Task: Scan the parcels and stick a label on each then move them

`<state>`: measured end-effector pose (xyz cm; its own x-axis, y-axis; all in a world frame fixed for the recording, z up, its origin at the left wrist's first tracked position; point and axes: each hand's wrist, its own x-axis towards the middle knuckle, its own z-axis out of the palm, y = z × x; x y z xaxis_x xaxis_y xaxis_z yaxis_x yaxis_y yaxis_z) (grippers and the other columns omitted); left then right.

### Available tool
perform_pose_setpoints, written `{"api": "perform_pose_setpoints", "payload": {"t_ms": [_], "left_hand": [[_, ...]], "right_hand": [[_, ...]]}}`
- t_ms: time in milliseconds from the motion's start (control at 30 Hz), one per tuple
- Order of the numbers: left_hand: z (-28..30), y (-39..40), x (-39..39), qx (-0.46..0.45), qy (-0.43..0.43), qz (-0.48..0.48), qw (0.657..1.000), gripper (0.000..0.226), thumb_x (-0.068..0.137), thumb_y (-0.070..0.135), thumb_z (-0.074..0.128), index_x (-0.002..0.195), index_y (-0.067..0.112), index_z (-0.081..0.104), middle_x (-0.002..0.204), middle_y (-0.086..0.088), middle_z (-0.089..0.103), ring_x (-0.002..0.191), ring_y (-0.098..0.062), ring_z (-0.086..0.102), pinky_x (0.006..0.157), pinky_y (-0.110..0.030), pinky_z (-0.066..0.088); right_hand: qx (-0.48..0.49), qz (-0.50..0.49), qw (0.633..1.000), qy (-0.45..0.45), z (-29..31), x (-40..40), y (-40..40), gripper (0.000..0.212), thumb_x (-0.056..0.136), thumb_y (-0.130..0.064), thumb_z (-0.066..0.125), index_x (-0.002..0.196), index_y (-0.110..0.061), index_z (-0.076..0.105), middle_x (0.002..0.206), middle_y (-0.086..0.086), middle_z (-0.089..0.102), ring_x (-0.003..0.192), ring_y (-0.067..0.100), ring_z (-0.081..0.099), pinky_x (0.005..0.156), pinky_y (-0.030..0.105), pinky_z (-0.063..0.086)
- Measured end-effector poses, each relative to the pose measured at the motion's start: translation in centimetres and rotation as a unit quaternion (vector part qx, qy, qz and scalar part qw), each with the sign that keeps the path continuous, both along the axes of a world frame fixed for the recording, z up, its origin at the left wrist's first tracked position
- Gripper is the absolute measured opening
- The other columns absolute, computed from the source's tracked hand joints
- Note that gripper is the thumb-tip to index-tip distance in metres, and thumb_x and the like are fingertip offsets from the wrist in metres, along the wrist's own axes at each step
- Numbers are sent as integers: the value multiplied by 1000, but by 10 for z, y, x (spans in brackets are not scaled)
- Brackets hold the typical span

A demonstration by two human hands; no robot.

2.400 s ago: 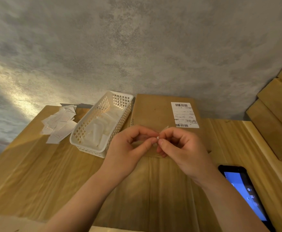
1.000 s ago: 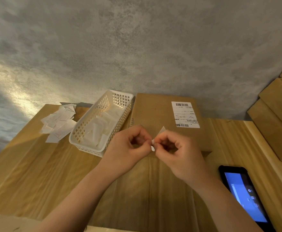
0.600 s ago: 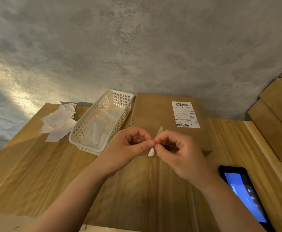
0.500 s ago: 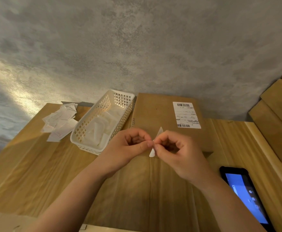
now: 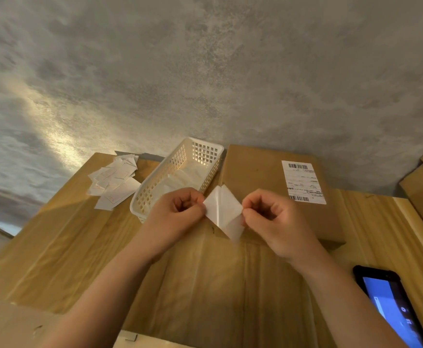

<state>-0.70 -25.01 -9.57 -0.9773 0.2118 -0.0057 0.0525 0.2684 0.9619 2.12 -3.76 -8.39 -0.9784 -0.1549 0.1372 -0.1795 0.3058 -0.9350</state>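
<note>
At 10 o'clock on the wooden table [image 5: 54, 247] lies a heap of paper scraps [image 5: 113, 183], and just beside it a white basket [image 5: 155, 189] with more sheets. In the middle, the left hand [image 5: 175, 217] pinches one corner of the label [image 5: 224, 213] and the right hand [image 5: 273, 219] pinches the opposite corner; the sheet is half separated from its backing, in the air above the near edge of the parcel [image 5: 258, 177]. To do it well, I think the peel should be slow and flat, so the sticky side does not fold on itself. The parcel at 12 o'clock already carries a barcode sticker [image 5: 303, 182]. At 4 o'clock lies a phone [image 5: 391, 307]. Behind is a grey wall [image 5: 205, 71].
</note>
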Motion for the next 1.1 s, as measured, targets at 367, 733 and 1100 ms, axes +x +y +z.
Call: {"api": "perform_pose_setpoints", "payload": {"t_ms": [367, 733, 1100], "left_hand": [[0, -91, -16, 139, 7, 229, 963, 19, 96, 5, 52, 82, 12, 62, 77, 3, 67, 77, -12, 64, 86, -36, 55], [3, -113, -21, 45, 102, 263, 958, 18, 95, 7, 56, 89, 23, 61, 76, 8, 67, 79, -14, 67, 81, -36, 55], [-4, -99, -23, -37, 145, 235, 960, 12, 92, 16, 65, 89, 28, 63, 83, 8, 67, 78, -12, 64, 72, -30, 54]], "right_hand": [[-74, -189, 979, -29, 10, -43, -10, 12, 91, -12, 59, 86, -18, 68, 75, -2, 69, 71, 9, 64, 73, 28, 53], [254, -14, 966, 52, -1, -107, -107, 11, 89, -27, 60, 80, -22, 60, 69, -6, 60, 61, 10, 55, 57, 28, 46], [324, -17, 944, 57, -13, -114, -115, 26, 92, -46, 61, 89, -23, 50, 73, -11, 53, 65, 10, 52, 55, 27, 39]]}}
